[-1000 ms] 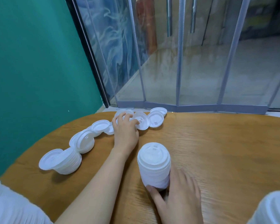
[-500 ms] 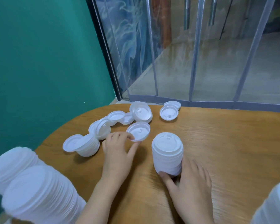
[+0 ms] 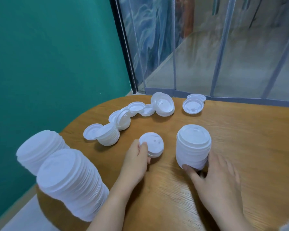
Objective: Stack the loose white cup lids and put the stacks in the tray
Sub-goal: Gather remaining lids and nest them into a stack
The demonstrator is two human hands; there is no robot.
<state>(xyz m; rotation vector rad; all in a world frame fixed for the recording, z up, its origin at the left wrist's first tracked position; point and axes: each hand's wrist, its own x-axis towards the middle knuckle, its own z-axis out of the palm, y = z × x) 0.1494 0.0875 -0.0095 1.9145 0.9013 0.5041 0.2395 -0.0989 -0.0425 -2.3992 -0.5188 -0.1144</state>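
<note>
My left hand (image 3: 137, 157) pinches a single white lid (image 3: 151, 145) at its near edge, just above the wooden table (image 3: 240, 147). To its right stands a short upright stack of lids (image 3: 193, 148); my right hand (image 3: 215, 177) grips its base, thumb on the near side. Several loose white lids (image 3: 135, 107) lie scattered along the table's far left edge, some leaning on each other, with a small tipped stack (image 3: 108, 135) among them. Two more lids (image 3: 193, 105) lie at the far edge. No tray is in view.
Two tall lid stacks (image 3: 68, 184) stand at the lower left, close to the camera. A teal wall (image 3: 48, 55) borders the table on the left and clear plastic strip curtains (image 3: 207, 47) hang behind it.
My left hand pulled back from the far pile with one lid, which now faces top up nearer the stack. The view swung left, bringing two tall stacks into sight. My right hand stayed on the stack.
</note>
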